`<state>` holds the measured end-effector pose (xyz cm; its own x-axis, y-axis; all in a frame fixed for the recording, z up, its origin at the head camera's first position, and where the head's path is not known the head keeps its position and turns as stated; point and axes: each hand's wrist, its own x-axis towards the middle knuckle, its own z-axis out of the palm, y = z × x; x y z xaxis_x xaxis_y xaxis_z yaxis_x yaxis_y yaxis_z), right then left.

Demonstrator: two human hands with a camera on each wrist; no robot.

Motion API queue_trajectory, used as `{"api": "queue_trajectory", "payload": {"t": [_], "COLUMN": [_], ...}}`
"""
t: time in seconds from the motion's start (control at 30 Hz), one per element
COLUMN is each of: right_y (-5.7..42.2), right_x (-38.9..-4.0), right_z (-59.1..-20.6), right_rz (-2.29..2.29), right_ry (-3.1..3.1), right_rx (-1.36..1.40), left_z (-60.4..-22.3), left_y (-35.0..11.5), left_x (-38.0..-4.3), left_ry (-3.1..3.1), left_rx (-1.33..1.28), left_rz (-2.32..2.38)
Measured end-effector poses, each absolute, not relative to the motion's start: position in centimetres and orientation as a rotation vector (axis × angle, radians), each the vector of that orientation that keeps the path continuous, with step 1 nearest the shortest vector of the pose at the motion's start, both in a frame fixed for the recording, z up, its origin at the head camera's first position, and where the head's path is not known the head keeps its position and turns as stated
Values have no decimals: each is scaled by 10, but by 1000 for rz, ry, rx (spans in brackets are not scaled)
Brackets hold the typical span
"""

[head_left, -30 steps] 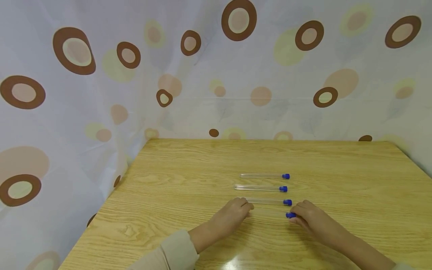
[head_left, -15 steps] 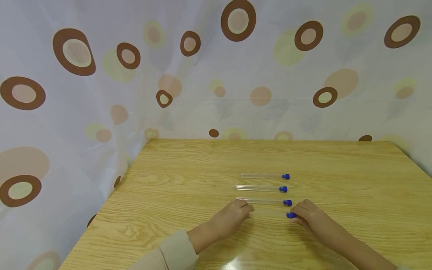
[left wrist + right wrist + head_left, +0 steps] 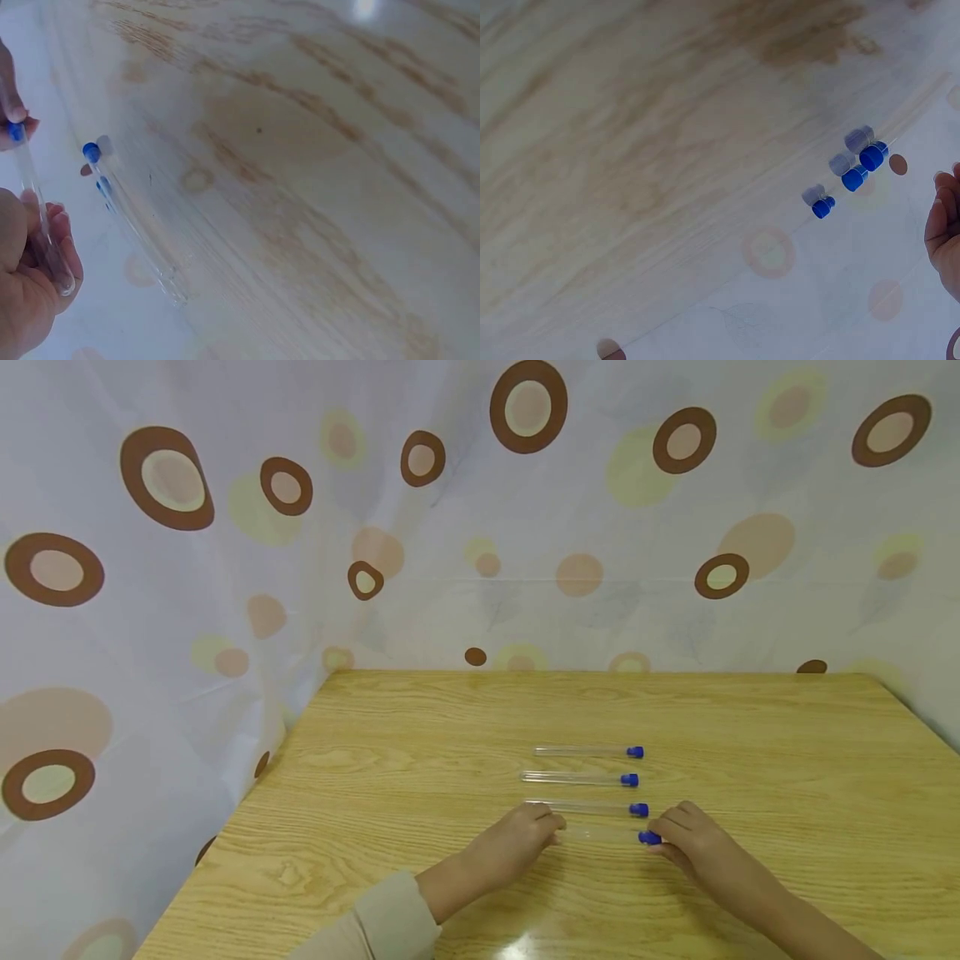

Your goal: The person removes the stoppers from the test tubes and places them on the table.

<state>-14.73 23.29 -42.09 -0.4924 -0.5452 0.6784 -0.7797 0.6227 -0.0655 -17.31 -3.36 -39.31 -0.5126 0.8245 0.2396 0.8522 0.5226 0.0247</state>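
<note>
In the head view, you hold a clear tube [image 3: 600, 833] lengthwise between both hands, its blue cap [image 3: 649, 837] toward your right. To handle it well, move both hands as one so that it runs parallel to the row of capped tubes [image 3: 573, 778] beyond it, and grip lightly and evenly, since a smooth round body probably rolls easily. Mind the nearest lying tube [image 3: 588, 806]: your left hand [image 3: 510, 850] overlaps its end from here, and a knuckle could nudge it. Your right hand [image 3: 701, 847] pinches the cap. You cannot tell whether the held tube touches the tabletop [image 3: 375, 760].

In the left wrist view, your left fingers [image 3: 73, 259] curl round the tube near its rounded tip [image 3: 67, 286], which pokes just past them. The cap sits in your right pinch, leaving a bare stretch of tube between your hands.

In the right wrist view, a hand shows only partly at the edge, and its grip cannot be told. The held tube is out of sight; three blue caps [image 3: 855, 178] appear beside that hand.
</note>
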Motion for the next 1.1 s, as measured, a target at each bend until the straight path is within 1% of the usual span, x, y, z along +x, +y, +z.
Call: {"api": "queue_trajectory", "payload": {"t": [0.57, 1.1], "right_y": [237, 236], "right_x": [-141, -143], "right_z": [-409, -417], "right_rz": [417, 540], "right_ry": [-2495, -2362], "right_rx": [1071, 1059], "left_z": [-396, -391], "left_y": [-34, -34], "left_x": [-171, -170], "left_ry": [-2540, -2558], "left_rx": [-1448, -1457], "left_rz": [-231, -217]}}
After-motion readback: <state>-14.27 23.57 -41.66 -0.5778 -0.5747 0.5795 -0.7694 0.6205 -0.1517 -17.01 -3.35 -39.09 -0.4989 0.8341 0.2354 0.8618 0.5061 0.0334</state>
